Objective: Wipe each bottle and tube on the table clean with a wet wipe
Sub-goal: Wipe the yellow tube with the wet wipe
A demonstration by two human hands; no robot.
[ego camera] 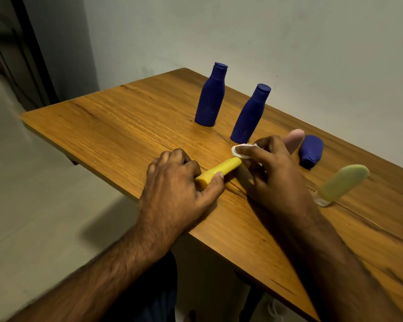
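Yellow tube (219, 171) lies low over the near-left part of the wooden surface (116, 117), long axis running from near-left (cap end) up to far-right (tail end); whether it rests on the wood or is lifted just clear cannot be told. Left hand (177, 180) grips the cap end, fingers curled over the top and thumb pressed along the near side, so that end is pinned. Right hand (275, 166) sits just right of the tube's far end, fingers pinched on a small white wet wipe (241, 152) that touches or nearly touches the tube's tip; one finger sticks out straight toward the far side. The key relation: wipe is at the free far-right end, holding hand at the near-left end, so the exposed barrel between them is the stretch open to a stroke along the axis, toward the left hand. Right hand is the nearer one to the rest of the items. Judged as early in the job: two dark blue bottles (211, 96) (250, 113) stand upright far of the hands, a short blue bottle (311, 151) lies on its side just right of the right hand, and a pale green tube (342, 182) stands cap-down, leaning, further right and well apart from the hands. Risk: the covered cap end gets missed without a regrip.
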